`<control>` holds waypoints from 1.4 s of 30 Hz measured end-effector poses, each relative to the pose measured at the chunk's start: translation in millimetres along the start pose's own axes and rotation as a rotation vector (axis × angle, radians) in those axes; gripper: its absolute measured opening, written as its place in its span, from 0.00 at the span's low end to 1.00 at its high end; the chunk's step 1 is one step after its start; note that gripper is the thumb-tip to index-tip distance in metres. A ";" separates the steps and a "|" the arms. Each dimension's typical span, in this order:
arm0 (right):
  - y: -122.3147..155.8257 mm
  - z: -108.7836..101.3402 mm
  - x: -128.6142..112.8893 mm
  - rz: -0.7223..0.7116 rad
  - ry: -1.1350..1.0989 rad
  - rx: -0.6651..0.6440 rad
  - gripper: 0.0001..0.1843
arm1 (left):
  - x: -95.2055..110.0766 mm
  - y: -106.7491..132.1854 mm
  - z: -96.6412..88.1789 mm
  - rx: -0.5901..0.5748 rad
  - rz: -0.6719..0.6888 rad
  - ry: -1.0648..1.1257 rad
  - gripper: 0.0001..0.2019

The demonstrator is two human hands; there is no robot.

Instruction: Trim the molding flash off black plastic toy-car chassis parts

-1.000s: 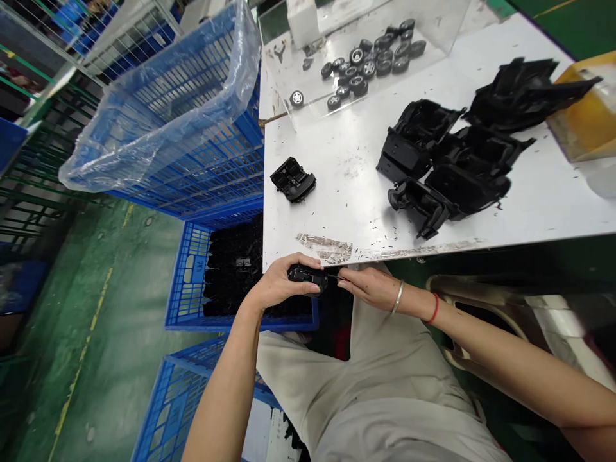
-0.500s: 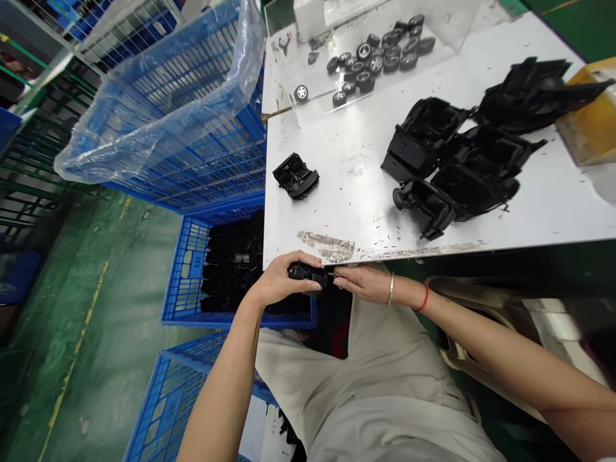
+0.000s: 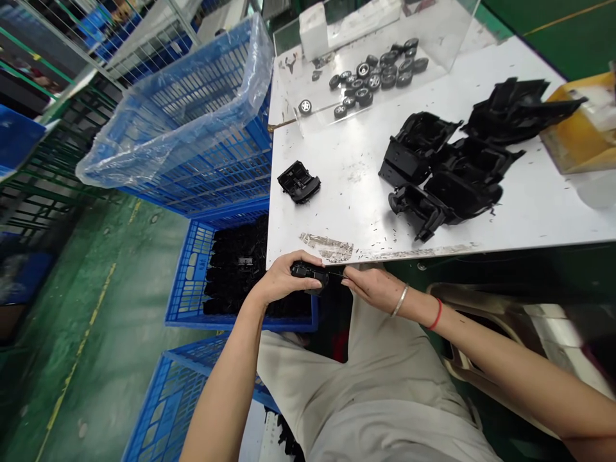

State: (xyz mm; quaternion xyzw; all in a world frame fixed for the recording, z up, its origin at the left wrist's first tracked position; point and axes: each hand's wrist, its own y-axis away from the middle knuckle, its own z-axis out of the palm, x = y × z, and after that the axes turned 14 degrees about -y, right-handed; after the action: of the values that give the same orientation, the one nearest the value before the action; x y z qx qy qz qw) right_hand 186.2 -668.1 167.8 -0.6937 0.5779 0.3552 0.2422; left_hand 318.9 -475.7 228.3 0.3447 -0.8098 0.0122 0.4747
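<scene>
1. Gripping a black plastic part (image 3: pixel 304 269) in its fingers, the left hand (image 3: pixel 279 282) holds it just beside the near edge of the white desk (image 3: pixel 359 221).
2. The right hand (image 3: pixel 373 287) has its fingers closed around a thin tool (image 3: pixel 335 274) that points at the part's right end; whether the two touch, I cannot tell.
3. A small black piece (image 3: pixel 299 182) lies on the desk beyond the left hand.
4. Larger black shells (image 3: pixel 462 189) are bunched farther right.
5. Small wheels (image 3: pixel 374 81) sit toward the back.
</scene>
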 end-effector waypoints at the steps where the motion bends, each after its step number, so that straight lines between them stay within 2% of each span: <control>1: 0.6 0.4 -0.9 -0.001 0.046 0.004 0.14 | -0.3 -0.2 -0.2 -0.002 0.001 0.000 0.20; 7: -7.0 5.1 -5.0 -0.004 0.264 0.011 0.17 | -2.7 -1.2 0.2 -0.009 -0.008 0.033 0.19; 13: -13.8 21.6 -7.0 0.013 0.354 0.190 0.20 | -2.7 -1.4 0.3 0.006 -0.014 0.080 0.18; 16: -14.1 36.7 -7.6 0.006 0.205 0.317 0.22 | -3.2 -1.5 0.7 0.007 -0.026 0.107 0.19; 19: -7.9 47.0 -8.4 -0.015 -0.069 0.403 0.20 | -1.9 -0.2 1.2 0.012 -0.032 0.116 0.19; 22: 6.4 45.9 -6.5 -0.017 -0.281 0.401 0.15 | 3.9 4.6 -1.7 0.031 0.005 0.098 0.20; 25: 24.3 38.2 0.2 -0.008 -0.361 0.401 0.14 | 13.9 10.4 -12.1 0.059 0.025 0.052 0.17; 27: 35.0 34.9 5.5 0.014 -0.379 0.429 0.14 | 22.2 10.4 -23.7 0.134 0.002 0.020 0.15; 30: 45.2 37.1 10.4 0.071 -0.398 0.448 0.14 | 36.5 -2.5 -45.0 0.426 0.015 -0.021 0.15; 32: 47.9 41.9 10.5 0.090 -0.415 0.440 0.13 | 45.8 -20.0 -58.3 0.653 0.111 -0.104 0.16; 34: 48.6 46.8 9.2 0.086 -0.429 0.427 0.13 | 52.8 -42.0 -67.9 0.806 0.236 -0.247 0.15; 36: 48.7 49.9 8.5 0.073 -0.432 0.411 0.13 | 55.5 -65.2 -72.9 0.892 0.320 -0.414 0.13; 38: 49.4 50.6 9.9 0.066 -0.421 0.407 0.12 | 53.0 -86.8 -73.1 0.940 0.346 -0.554 0.12; 40: 51.2 48.9 13.3 0.073 -0.398 0.418 0.12 | 47.2 -103.8 -69.0 0.929 0.323 -0.651 0.12; 42: 54.0 45.9 17.7 0.089 -0.372 0.433 0.12 | 42.2 -113.6 -60.9 0.893 0.239 -0.708 0.13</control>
State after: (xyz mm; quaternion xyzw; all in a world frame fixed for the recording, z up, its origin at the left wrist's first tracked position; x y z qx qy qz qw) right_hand 125.3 -656.6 129.3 -0.5228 0.6158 0.3548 0.4707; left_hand 416.8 -564.2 259.6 0.4006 -0.8690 0.2898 -0.0209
